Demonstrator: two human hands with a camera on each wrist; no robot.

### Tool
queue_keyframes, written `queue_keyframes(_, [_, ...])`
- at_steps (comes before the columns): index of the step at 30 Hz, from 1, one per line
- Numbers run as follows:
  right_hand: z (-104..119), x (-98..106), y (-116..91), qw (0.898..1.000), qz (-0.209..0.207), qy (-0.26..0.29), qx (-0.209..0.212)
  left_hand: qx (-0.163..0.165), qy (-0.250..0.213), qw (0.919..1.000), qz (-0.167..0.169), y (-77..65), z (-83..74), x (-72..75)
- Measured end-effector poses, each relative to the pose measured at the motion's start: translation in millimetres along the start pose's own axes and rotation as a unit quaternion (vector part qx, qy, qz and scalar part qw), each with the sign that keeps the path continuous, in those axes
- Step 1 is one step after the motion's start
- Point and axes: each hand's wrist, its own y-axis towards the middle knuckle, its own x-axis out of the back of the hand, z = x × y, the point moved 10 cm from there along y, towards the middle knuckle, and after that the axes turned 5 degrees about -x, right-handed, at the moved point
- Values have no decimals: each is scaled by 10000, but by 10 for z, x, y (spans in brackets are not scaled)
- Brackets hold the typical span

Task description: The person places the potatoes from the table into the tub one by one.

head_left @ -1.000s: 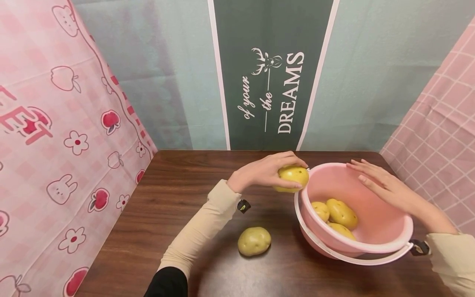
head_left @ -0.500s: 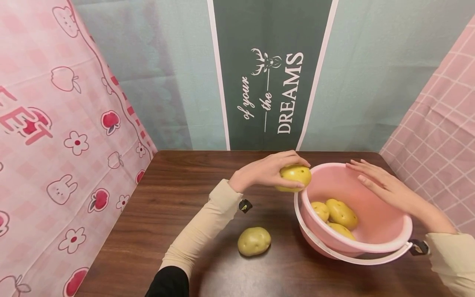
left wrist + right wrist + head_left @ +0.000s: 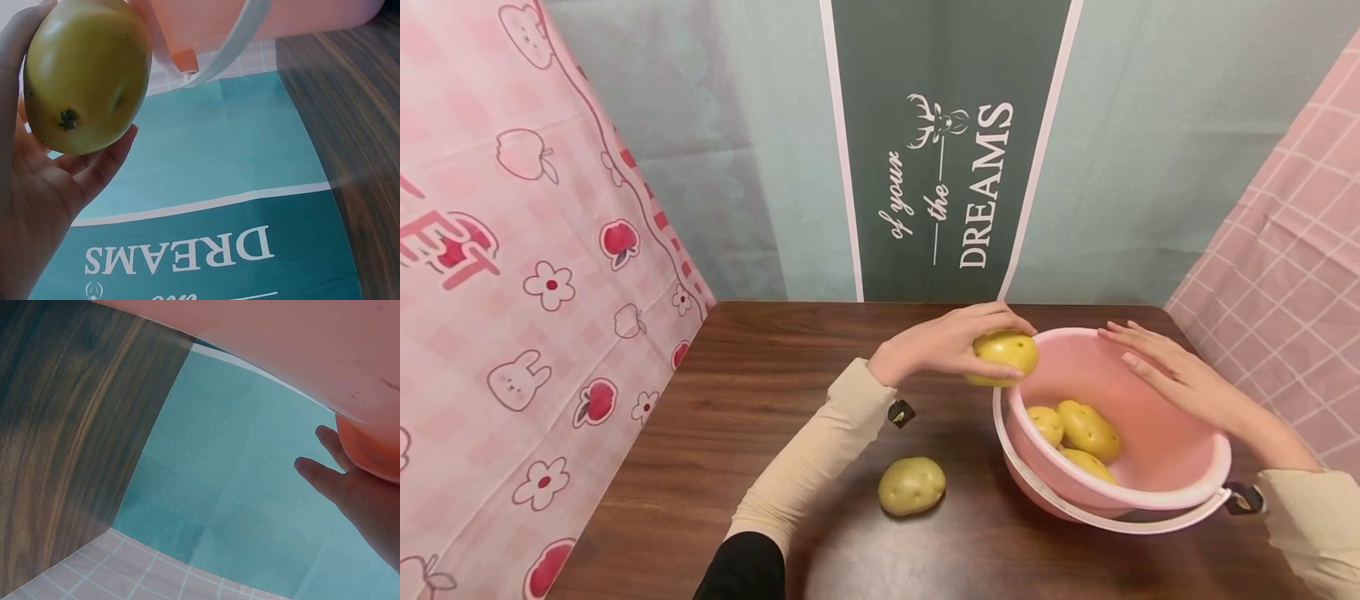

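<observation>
A yellow potato [image 3: 1009, 353] is gripped between the thumb and fingers of my left hand [image 3: 936, 343], right at the left rim of the pink bucket [image 3: 1157, 425]. The left wrist view shows the same potato [image 3: 87, 75] close up, its dark eye facing the camera. Inside the bucket lie several potatoes [image 3: 1086, 431] at the lower left. My right hand [image 3: 1187, 379] rests on the bucket's right rim with its fingers straight. Another potato [image 3: 912, 486], greener in tone, lies on the table left of the bucket.
The bucket's white handle [image 3: 1090, 518] hangs down round its front. Below is a dark wooden table [image 3: 760, 375]. A green printed cloth [image 3: 955, 50] hangs behind it, with pink patterned cloths at left [image 3: 580, 333] and right [image 3: 1285, 250].
My left hand has moved slightly to the right with the potato, so that it overlaps the bucket's rim more. The right hand and the bucket have stayed nearly still.
</observation>
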Motion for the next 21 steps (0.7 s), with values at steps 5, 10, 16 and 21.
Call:
queue_keyframes(5, [-1, -3, -1, 10000, 7, 28, -21, -87, 108, 9999, -11, 30, -43, 23])
queue_keyframes(10, [1, 1, 5, 10000, -27, -17, 14, -110, 133, 9999, 8, 56, -71, 27])
queue_keyframes(16, [0, 4, 10, 10000, -43, -37, 26, -128, 151, 9998, -1, 75, -99, 26])
queue_keyframes(21, [-10, 2, 12, 10000, -63, -47, 59, -254, 162, 9995, -61, 104, -148, 38])
